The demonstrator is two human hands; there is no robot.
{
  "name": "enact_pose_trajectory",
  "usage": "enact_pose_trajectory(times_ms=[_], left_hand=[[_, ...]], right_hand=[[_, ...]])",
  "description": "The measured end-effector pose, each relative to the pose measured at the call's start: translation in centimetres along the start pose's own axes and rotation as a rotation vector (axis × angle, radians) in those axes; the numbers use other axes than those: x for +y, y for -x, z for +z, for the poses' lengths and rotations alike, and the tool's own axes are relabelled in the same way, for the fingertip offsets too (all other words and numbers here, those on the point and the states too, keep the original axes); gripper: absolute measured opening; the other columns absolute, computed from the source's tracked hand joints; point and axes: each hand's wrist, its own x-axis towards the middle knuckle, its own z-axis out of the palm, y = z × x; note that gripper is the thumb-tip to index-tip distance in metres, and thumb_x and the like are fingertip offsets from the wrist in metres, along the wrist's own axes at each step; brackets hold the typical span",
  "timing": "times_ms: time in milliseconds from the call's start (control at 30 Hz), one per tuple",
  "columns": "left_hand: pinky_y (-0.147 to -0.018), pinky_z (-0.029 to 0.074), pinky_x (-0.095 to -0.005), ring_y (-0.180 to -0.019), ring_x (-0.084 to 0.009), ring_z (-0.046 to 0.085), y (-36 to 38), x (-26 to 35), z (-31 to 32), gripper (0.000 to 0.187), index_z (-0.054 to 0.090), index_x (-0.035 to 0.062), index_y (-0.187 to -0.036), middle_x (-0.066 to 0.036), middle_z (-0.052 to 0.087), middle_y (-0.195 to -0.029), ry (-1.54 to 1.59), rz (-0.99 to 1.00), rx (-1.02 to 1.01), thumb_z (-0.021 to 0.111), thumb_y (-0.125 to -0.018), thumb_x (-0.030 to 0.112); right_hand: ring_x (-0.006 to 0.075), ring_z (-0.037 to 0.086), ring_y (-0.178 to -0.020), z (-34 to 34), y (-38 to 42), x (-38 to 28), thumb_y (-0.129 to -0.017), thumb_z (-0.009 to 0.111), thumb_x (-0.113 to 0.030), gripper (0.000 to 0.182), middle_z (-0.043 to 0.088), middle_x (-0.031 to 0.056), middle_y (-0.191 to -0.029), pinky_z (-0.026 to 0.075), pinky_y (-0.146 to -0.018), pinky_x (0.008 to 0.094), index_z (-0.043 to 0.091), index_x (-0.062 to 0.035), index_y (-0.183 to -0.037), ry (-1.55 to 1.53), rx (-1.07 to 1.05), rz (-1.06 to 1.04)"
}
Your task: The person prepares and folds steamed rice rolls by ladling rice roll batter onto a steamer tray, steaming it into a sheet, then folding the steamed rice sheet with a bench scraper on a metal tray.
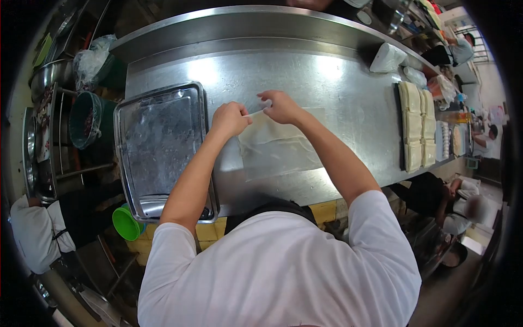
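The person's left hand (231,118) is at the upper left edge of a thin, translucent sheet (283,152), its fingertips closed on that edge. The right hand (279,107) is at the sheet's upper edge, close beside the left but apart from it. Its forefinger is extended and curved; whether its other fingers grip the film cannot be told. The sheet lies on the metal counter (354,109), in front of the person's body, with a crease running across its middle and wrinkles in its lower part.

To the left of the sheet, a large rectangular metal tray (158,136) rests on the counter, its surface smeared and marked. The left forearm passes over its near right corner.

At the right end of the counter, pale, squarish slabs (412,122) lie in two rows on a dark tray (399,128). A white plastic package (388,58) lies near the far edge, above these slabs, with a clear bag (415,76) just beside it.

Below counter level at left are a bright green bucket (127,223) and a dark green bin (85,120) lined with clear plastic. Other people in white tops are at both sides, well apart from the hands.
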Motion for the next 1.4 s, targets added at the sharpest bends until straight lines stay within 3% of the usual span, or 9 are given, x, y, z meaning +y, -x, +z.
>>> enact_pose_trajectory(times_ms=[67,133,333,400,533,633,900,1300,1400], left_hand=[[-0.079,0.054,-0.0419,-0.085,-0.0316,0.071,-0.1,-0.2,0.0,0.019,0.076,0.0081,-0.088,-0.013,0.075,-0.085,0.039,0.012,0.005,0.080,-0.079,0.025],[-0.077,0.054,-0.0411,-0.083,-0.0304,0.071,-0.3,-0.6,0.0,0.019,0.075,0.0075,-0.086,-0.013,0.074,-0.083,0.078,0.025,0.010,0.080,-0.079,0.024],[-0.070,0.053,-0.0348,-0.080,-0.0197,0.067,-3.3,-3.0,2.1,0.023,0.071,0.0002,-0.087,-0.013,0.073,-0.087,0.249,0.003,-0.070,0.078,-0.082,0.021],[-0.077,0.054,-0.0402,-0.089,-0.0290,0.070,-3.7,-2.7,2.4,0.029,0.071,0.0016,-0.100,-0.020,0.073,-0.101,0.262,-0.095,-0.139,0.077,-0.083,0.025],[-0.081,0.056,-0.0383,-0.092,-0.0287,0.071,-3.6,-1.7,2.2,0.033,0.074,0.0023,-0.106,-0.020,0.074,-0.102,0.154,-0.108,-0.119,0.077,-0.083,0.025],[-0.084,0.056,-0.0365,-0.090,-0.0278,0.073,-2.7,-1.2,1.9,0.034,0.077,0.0032,-0.108,-0.019,0.075,-0.099,0.022,-0.100,-0.099,0.078,-0.082,0.026],[-0.074,0.054,-0.0342,-0.077,-0.0218,0.071,3.4,-0.1,1.0,0.030,0.077,0.0002,-0.102,-0.016,0.076,-0.087,0.149,0.013,0.108,0.080,-0.083,0.023],[-0.071,0.051,-0.0301,-0.074,-0.0137,0.069,12.7,-0.3,4.9,0.017,0.079,0.0062,-0.100,-0.010,0.077,-0.082,0.239,0.136,0.337,0.077,-0.086,0.016],[-0.076,0.054,-0.0324,-0.080,-0.0192,0.071,15.9,0.4,6.2,0.018,0.079,0.0071,-0.102,-0.011,0.077,-0.089,0.167,0.030,0.317,0.076,-0.085,0.010]], right_hand=[[0.0370,0.068,-0.105,-0.4,-1.4,0.3,-0.079,0.064,-0.009,0.044,0.071,0.0211,-0.114,0.054,-0.091,0.0435,0.068,-0.0035,-0.123,-0.024,-0.180,-0.024],[0.0353,0.070,-0.099,-2.2,-1.7,0.2,-0.074,0.062,-0.007,0.042,0.074,0.0200,-0.106,0.055,-0.087,0.0430,0.073,-0.0040,-0.115,0.220,-0.556,0.134],[0.0338,0.068,-0.105,-7.1,1.8,5.6,-0.080,0.066,-0.010,0.037,0.074,0.0162,-0.108,0.051,-0.095,0.0433,0.075,-0.0082,-0.116,0.613,-0.708,0.274],[0.0346,0.068,-0.104,-7.7,4.2,8.0,-0.083,0.063,-0.008,0.036,0.074,0.0173,-0.103,0.052,-0.093,0.0442,0.075,-0.0117,-0.116,0.700,-0.398,0.147],[0.0339,0.069,-0.105,-9.1,5.8,9.2,-0.081,0.061,-0.004,0.031,0.073,0.0166,-0.110,0.056,-0.091,0.0427,0.076,-0.0105,-0.108,0.703,-0.349,0.188],[0.0351,0.070,-0.100,-10.1,7.4,8.5,-0.084,0.061,-0.006,0.026,0.073,0.0166,-0.104,0.056,-0.087,0.0438,0.077,-0.0102,-0.104,0.669,-0.294,0.206],[0.0384,0.070,-0.084,-11.6,12.0,8.0,-0.081,0.062,-0.008,0.016,0.073,0.0190,-0.087,0.057,-0.076,0.0470,0.076,-0.0057,-0.088,0.468,0.008,0.125],[0.0391,0.070,-0.081,-9.8,21.1,6.7,-0.083,0.063,-0.008,0.015,0.073,0.0198,-0.086,0.056,-0.075,0.0479,0.077,-0.0053,-0.090,0.352,0.188,0.132],[0.0395,0.070,-0.081,-8.0,23.6,7.8,-0.084,0.061,-0.007,0.020,0.072,0.0206,-0.086,0.056,-0.076,0.0479,0.077,-0.0071,-0.095,0.340,0.210,0.111]])
